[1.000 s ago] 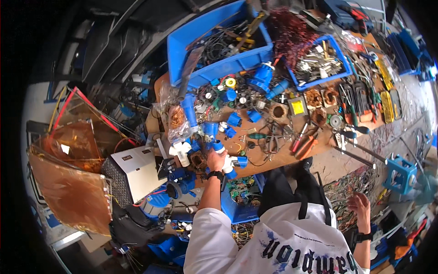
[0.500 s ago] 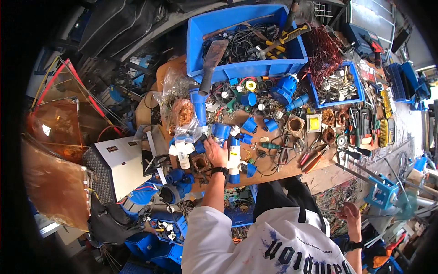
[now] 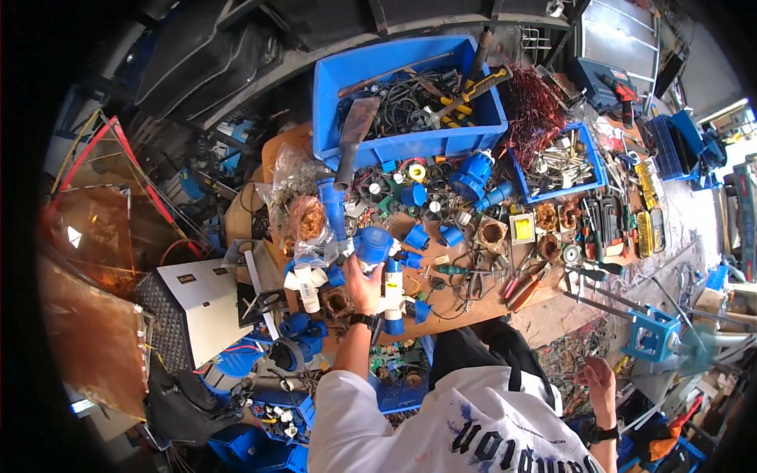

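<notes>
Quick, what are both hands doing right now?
Left hand: at the blue part; cannot tell if gripping.
Right hand: open, fingers loosely bent, nothing seen in it.

Brown wooden workbench (image 3: 456,306), crowded. Back: big blue bin (image 3: 426,147), smaller blue tray (image 3: 564,190). Left: clear plastic bag (image 3: 285,169), white pipe fitting (image 3: 307,292). Front: blue round housing (image 3: 374,243), blue-and-white connector (image 3: 393,285). Middle: green-handled screwdriver (image 3: 452,270), square wound core (image 3: 493,232), yellow-faced square block (image 3: 522,229). Right: orange-handled pliers (image 3: 528,288), yellow-backed brush (image 3: 644,234).
</notes>
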Demonstrator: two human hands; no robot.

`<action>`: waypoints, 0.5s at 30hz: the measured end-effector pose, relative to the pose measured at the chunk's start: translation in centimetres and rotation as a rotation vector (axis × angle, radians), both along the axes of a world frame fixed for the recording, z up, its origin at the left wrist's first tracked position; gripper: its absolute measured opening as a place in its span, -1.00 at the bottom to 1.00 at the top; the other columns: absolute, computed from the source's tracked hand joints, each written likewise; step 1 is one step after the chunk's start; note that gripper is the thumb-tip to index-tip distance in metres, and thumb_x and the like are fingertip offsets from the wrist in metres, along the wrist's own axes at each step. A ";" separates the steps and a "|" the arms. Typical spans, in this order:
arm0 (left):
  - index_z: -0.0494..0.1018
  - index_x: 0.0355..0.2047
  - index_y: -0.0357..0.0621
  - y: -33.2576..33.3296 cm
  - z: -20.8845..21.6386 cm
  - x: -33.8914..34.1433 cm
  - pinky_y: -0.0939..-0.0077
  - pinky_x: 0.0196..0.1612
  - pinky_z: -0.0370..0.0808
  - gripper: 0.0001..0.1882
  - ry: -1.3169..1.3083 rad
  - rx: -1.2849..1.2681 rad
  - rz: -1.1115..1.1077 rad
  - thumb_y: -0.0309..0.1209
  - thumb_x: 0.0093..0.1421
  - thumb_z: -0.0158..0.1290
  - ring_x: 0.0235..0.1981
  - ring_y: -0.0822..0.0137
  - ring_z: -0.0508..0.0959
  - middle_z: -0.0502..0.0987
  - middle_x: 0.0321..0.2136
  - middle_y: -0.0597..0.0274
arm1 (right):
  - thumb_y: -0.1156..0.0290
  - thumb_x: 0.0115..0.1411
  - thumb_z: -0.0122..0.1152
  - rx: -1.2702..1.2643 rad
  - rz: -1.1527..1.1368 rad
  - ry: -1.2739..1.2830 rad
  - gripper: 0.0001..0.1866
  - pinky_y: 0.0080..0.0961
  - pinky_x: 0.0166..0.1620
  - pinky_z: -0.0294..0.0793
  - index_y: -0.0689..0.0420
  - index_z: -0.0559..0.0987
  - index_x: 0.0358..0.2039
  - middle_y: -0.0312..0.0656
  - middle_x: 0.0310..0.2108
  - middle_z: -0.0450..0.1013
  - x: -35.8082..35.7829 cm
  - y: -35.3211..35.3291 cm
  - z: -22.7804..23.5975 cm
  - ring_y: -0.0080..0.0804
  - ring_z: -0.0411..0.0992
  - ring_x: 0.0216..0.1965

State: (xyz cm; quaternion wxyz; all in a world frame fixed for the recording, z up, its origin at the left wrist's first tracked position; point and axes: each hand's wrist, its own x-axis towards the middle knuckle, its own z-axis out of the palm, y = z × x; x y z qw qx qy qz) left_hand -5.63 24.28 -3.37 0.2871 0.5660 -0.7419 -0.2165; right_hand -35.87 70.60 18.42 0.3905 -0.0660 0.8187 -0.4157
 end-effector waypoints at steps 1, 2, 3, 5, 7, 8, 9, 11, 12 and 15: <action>0.33 0.06 -0.32 0.3 1.8 -0.6 0.05 0.05 0.41 -0.27 0.020 -0.041 -0.032 -0.29 -0.07 0.39 0.00 -0.18 0.44 0.45 -0.06 -0.17 | 0.39 0.33 0.16 -0.005 -0.003 -0.014 -0.75 -0.62 -0.25 0.48 0.20 0.50 -0.04 -0.31 -0.31 0.51 0.2 -0.8 0.5 -0.60 0.47 -0.35; 0.33 0.05 -0.31 0.7 3.5 -1.0 0.04 0.05 0.41 -0.26 0.039 -0.081 -0.064 -0.29 -0.09 0.40 0.00 -0.17 0.45 0.45 -0.06 -0.16 | 0.40 0.32 0.16 -0.057 0.035 -0.017 -0.76 -0.62 -0.24 0.48 0.21 0.50 -0.04 -0.31 -0.31 0.51 0.1 -1.7 0.6 -0.59 0.47 -0.33; 0.34 0.02 -0.28 1.2 5.8 -1.6 0.05 0.03 0.43 -0.27 0.053 -0.102 -0.069 -0.31 -0.12 0.42 -0.02 -0.14 0.46 0.46 -0.09 -0.13 | 0.41 0.32 0.17 -0.113 0.072 -0.018 -0.76 -0.62 -0.23 0.48 0.21 0.50 -0.04 -0.31 -0.31 0.51 -0.1 -2.8 0.7 -0.59 0.47 -0.32; 0.34 0.00 -0.28 2.1 11.2 -3.4 0.06 0.03 0.43 -0.30 0.127 -0.128 -0.177 -0.35 -0.13 0.42 -0.03 -0.12 0.47 0.45 -0.10 -0.12 | 0.46 0.31 0.16 -0.163 0.136 0.006 -0.76 -0.60 -0.17 0.48 0.24 0.51 -0.03 -0.28 -0.28 0.53 0.2 -6.0 2.2 -0.55 0.49 -0.26; 0.36 -0.04 -0.27 3.6 16.1 -5.4 0.10 0.01 0.45 -0.35 0.217 -0.139 -0.275 -0.43 -0.15 0.39 -0.04 -0.09 0.48 0.44 -0.09 -0.08 | 0.51 0.27 0.18 -0.162 0.284 0.065 -0.76 -0.56 -0.18 0.50 0.23 0.54 -0.05 -0.20 -0.23 0.57 0.1 -9.0 2.9 -0.52 0.52 -0.23; 0.36 -0.03 -0.25 4.1 17.7 -6.2 0.11 0.01 0.46 -0.34 0.203 -0.151 -0.324 -0.45 -0.16 0.39 -0.03 -0.08 0.48 0.44 -0.09 -0.08 | 0.51 0.24 0.20 -0.134 0.375 0.110 -0.75 -0.53 -0.19 0.52 0.23 0.54 -0.06 -0.17 -0.24 0.57 0.3 -11.6 4.6 -0.47 0.54 -0.24; 0.35 -0.03 -0.24 4.5 19.2 -7.0 0.13 0.01 0.46 -0.34 0.191 -0.157 -0.378 -0.47 -0.16 0.39 -0.02 -0.07 0.48 0.44 -0.09 -0.08 | 0.51 0.22 0.22 -0.179 0.533 0.244 -0.74 -0.50 -0.20 0.54 0.25 0.55 -0.08 -0.12 -0.24 0.57 0.2 -13.3 5.4 -0.39 0.56 -0.25; 0.36 -0.02 -0.20 5.8 22.2 -8.4 0.14 0.01 0.48 -0.32 0.127 -0.172 -0.439 -0.52 -0.20 0.38 -0.01 -0.06 0.49 0.42 -0.05 -0.06 | 0.51 0.19 0.25 -0.290 0.620 0.327 -0.74 -0.49 -0.21 0.56 0.25 0.55 -0.10 -0.10 -0.27 0.54 0.5 -17.1 7.6 -0.36 0.56 -0.25; 0.40 -0.02 -0.18 6.3 22.1 -8.9 0.12 0.04 0.47 -0.34 0.150 -0.162 -0.464 -0.54 -0.20 0.36 0.02 -0.08 0.46 0.40 -0.01 -0.01 | 0.52 0.18 0.26 -0.385 0.623 0.321 -0.73 -0.49 -0.22 0.57 0.26 0.53 -0.09 -0.14 -0.27 0.51 0.6 -18.6 8.2 -0.38 0.55 -0.27; 0.44 0.02 -0.10 7.8 24.2 -11.0 0.12 0.13 0.38 -0.29 0.034 -0.249 -0.528 -0.55 -0.25 0.37 0.05 -0.03 0.42 0.38 0.02 0.08 | 0.41 0.17 0.36 -0.479 0.609 0.283 -0.40 -0.52 -0.22 0.59 0.20 0.36 0.19 -0.09 -0.02 0.40 0.0 -21.6 8.8 -0.38 0.51 -0.11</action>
